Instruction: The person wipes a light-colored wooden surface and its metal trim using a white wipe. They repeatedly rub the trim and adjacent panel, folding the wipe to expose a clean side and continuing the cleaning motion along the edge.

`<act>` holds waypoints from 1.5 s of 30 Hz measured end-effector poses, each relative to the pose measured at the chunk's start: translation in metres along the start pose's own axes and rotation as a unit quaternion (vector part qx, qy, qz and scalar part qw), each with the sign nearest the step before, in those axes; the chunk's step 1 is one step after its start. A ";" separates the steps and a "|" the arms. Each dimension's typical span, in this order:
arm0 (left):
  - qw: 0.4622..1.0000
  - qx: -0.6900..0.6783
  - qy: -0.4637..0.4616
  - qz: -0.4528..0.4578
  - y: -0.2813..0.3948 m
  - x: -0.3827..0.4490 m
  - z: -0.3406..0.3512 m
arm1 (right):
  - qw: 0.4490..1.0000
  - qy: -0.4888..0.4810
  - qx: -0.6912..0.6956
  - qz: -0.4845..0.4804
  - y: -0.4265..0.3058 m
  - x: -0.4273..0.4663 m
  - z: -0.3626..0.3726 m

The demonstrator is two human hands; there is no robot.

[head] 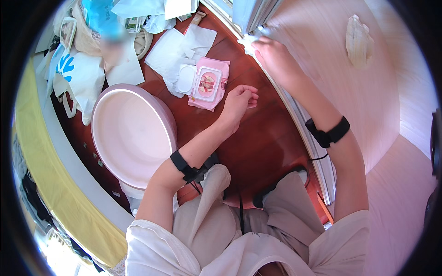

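Observation:
My right hand (271, 55) grips a crumpled white wipe (249, 44) against the metal sliding-door track (266, 67), close to the foot of the door frame. Above the dark red floor, my left hand (241, 101) hangs with its fingers loosely curled and nothing visible in it. Just left of that hand lies a pink pack of wet wipes (222, 76), its white lid (186, 78) flipped back. White sheets (165, 51) are spread on the floor beneath and behind the pack.
A large pale basin (133, 138) stands at my left. Behind it are a white cloth bag (84, 74), papers and a blue package (98, 17). A tube (198, 18) lies near the track. Beyond the track, a crumpled pale cloth (358, 41) rests on the light wood-look floor (321, 51).

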State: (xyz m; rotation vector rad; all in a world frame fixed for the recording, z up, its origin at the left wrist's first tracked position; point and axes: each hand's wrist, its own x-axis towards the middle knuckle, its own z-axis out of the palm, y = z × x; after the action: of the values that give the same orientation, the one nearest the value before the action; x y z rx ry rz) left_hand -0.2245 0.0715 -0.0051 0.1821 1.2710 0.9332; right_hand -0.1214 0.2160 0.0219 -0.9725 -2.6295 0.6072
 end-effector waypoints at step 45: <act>1.000 0.009 -0.011 -0.002 -0.007 -0.003 0.004 | 0.999 0.000 -0.049 -0.023 -0.004 0.001 0.003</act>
State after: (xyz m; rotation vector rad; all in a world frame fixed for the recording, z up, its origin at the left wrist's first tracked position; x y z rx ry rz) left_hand -0.2171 0.0668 -0.0059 0.2037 1.2588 0.9134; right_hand -0.1255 0.2131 0.0214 -0.9356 -2.6954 0.4726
